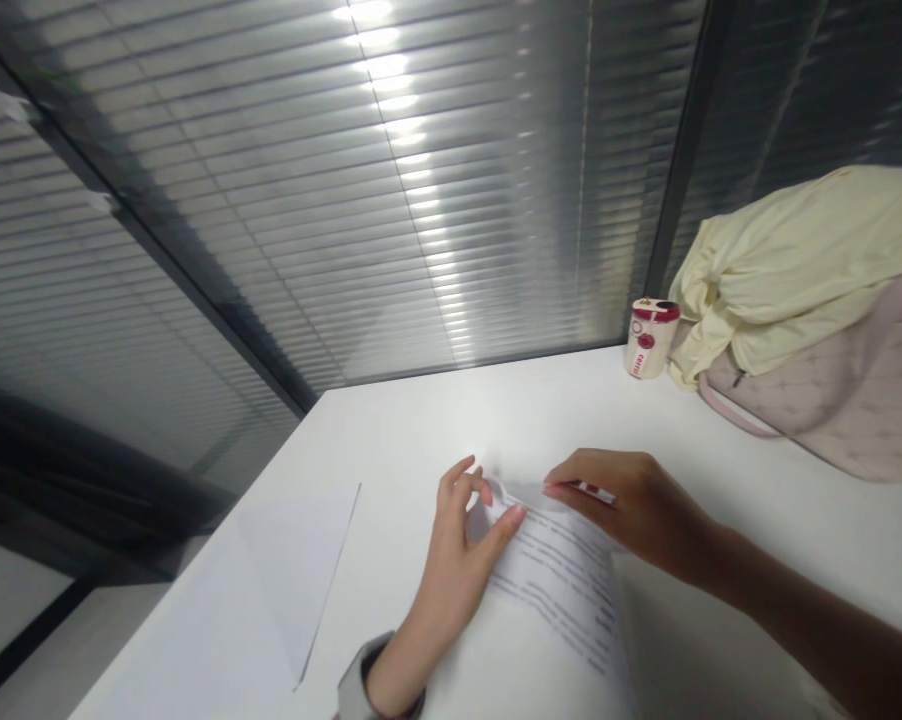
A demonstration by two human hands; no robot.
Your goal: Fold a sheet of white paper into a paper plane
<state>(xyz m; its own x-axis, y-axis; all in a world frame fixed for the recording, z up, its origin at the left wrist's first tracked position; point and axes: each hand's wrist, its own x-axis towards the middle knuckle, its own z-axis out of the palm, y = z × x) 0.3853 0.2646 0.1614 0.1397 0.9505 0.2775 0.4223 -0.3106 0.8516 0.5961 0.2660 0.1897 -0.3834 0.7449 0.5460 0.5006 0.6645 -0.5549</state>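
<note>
A printed sheet of paper [556,580] rises from the white table in front of me, its far edge bent over. My left hand [462,555], with a grey band on the wrist, holds the left part of that edge, the thumb on the printed side and the fingers behind. At the right end of the edge, my right hand [623,500] pinches the paper between thumb and fingers. Something small, white and red shows within the right hand, too little of it to name.
Blank white paper [271,590] lies on the table [391,430] at the left. A cream and red cup [650,340] stands at the back right, beside a pink quilted bag [863,400] with pale yellow cloth [811,260] on it. Blinds [293,180] hang behind.
</note>
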